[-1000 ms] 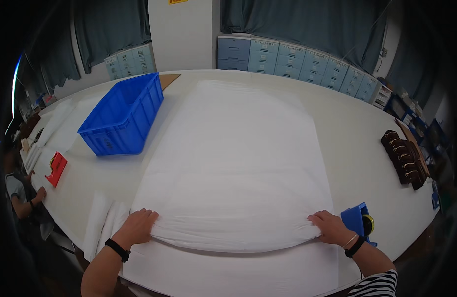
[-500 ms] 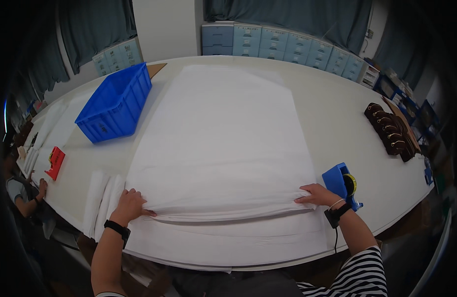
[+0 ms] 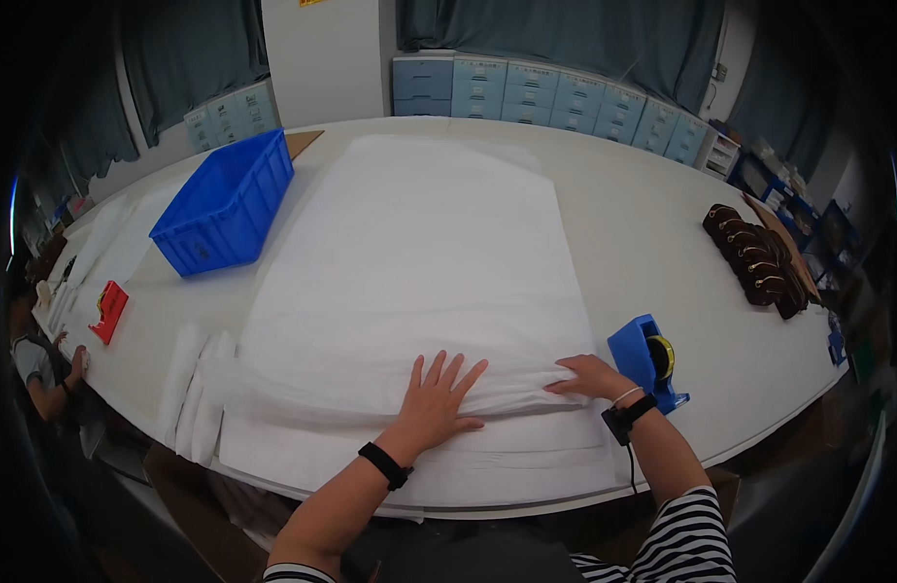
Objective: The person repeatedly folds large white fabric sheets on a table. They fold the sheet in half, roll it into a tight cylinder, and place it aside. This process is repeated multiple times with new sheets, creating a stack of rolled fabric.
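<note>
While our L hand (image 3: 431, 408) lay w/ fingers spread on the sheet (image 3: 419, 253) nr its rumpled front edge, our R hand (image 3: 586, 377) was at that edge's R end, thumb apart from fingers; we couldn't tell if it pinched the sheet, which lay mid-way across the table (image 3: 652, 243), btwn white rolls (image 3: 204, 394) on L & a blue tape disp. (image 3: 631, 350) on R.

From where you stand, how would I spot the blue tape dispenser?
On the table, find the white sheet. By its right edge, beside the right hand, sits the blue dispenser. Its colour sets it apart from the red dispenser at far left.
</note>
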Action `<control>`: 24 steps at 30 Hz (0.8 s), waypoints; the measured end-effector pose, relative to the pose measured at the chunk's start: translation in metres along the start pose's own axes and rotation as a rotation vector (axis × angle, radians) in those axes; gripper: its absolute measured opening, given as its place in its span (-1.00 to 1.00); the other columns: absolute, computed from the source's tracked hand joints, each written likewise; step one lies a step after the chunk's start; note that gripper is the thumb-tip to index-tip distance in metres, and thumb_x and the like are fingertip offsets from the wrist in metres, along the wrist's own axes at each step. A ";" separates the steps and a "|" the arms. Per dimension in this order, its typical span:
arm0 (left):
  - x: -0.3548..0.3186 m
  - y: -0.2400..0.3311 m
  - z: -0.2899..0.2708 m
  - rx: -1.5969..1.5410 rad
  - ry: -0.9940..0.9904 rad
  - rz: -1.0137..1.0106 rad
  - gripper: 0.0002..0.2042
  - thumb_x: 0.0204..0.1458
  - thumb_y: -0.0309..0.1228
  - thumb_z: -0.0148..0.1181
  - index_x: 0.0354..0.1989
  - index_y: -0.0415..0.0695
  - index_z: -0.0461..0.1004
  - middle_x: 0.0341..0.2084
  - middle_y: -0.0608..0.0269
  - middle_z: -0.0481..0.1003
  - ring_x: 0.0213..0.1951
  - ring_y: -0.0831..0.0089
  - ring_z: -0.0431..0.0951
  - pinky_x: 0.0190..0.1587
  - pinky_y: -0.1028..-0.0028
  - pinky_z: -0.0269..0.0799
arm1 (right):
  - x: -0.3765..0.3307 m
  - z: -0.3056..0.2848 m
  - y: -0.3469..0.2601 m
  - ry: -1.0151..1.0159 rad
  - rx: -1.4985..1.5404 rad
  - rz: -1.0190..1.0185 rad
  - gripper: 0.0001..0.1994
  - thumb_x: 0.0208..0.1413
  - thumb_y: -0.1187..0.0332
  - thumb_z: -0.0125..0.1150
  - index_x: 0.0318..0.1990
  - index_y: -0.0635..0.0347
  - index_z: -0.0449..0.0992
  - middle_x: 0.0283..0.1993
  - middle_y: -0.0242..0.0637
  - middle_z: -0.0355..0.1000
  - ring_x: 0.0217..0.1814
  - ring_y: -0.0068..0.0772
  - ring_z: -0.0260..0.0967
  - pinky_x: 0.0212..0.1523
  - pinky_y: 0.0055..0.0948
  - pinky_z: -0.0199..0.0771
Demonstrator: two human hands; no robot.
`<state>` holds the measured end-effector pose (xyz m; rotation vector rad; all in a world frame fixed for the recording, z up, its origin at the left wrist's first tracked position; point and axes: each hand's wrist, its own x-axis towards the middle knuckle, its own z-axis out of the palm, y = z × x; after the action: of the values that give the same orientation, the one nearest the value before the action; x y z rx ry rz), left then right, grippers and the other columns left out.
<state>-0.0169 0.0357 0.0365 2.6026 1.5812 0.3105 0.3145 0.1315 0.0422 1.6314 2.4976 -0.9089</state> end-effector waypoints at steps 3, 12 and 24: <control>0.012 0.021 0.035 0.088 0.055 -0.053 -0.08 0.04 0.32 0.14 0.55 0.31 -0.04 0.44 0.00 0.13 0.48 -0.10 0.02 0.43 -0.22 -0.14 | -0.010 0.001 -0.017 0.106 -0.012 0.030 -0.32 0.01 -0.20 0.38 0.07 0.24 0.57 0.03 0.08 0.53 0.14 0.10 0.44 0.13 -0.12 0.43; 0.007 0.017 0.044 0.043 0.056 -0.005 -0.18 0.12 0.43 -0.14 0.53 0.34 0.04 0.50 -0.01 0.02 0.52 -0.10 -0.13 0.45 -0.23 -0.27 | -0.122 0.087 -0.082 0.683 1.237 0.037 -0.65 0.28 0.33 0.25 0.14 0.27 0.44 0.12 -0.22 0.39 0.07 -0.35 0.41 0.11 -0.36 0.46; 0.010 0.014 0.051 -0.049 0.034 -0.010 -0.46 0.40 0.05 -0.35 0.53 0.35 0.04 0.53 0.04 -0.05 0.54 -0.13 -0.21 0.45 -0.27 -0.36 | -0.029 0.086 -0.070 0.695 2.165 -0.026 -0.51 0.29 0.24 0.29 0.31 0.04 0.31 0.26 -0.37 0.36 0.33 -0.33 0.26 0.38 -0.24 0.22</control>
<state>0.0108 0.0396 -0.0099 2.5651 1.5760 0.3896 0.2443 0.0466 0.0119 1.8849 0.5817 -4.1735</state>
